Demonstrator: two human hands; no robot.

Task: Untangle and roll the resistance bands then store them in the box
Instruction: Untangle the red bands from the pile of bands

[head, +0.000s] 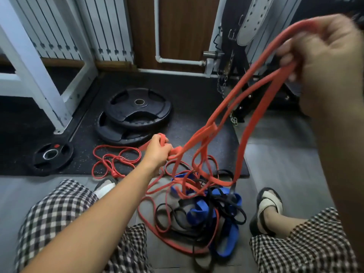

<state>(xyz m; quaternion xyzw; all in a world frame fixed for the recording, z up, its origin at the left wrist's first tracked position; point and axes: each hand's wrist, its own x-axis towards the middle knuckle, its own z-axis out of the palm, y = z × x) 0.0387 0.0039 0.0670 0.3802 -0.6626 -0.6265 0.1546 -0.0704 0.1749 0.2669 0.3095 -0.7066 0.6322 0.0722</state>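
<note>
A tangle of resistance bands lies on the floor between my feet: blue bands (pixel 197 210), black bands (pixel 234 215) and red bands (pixel 149 217) knotted together. My right hand (pixel 323 54) is raised at the upper right and grips loops of a red band (pixel 226 107) that stretch down into the pile. My left hand (pixel 157 152) reaches forward low and grips another part of that red band near a knot. A thinner red band (pixel 116 160) lies coiled on the black mat to the left. No box is in view.
Two stacked black weight plates (pixel 136 115) and a small plate (pixel 52 154) lie on the black rubber mat (pixel 197 99). A white rack frame (pixel 45 91) stands at left. Chains and belts (pixel 232 75) hang at the back right. My checked-clothed knees and sandalled feet flank the pile.
</note>
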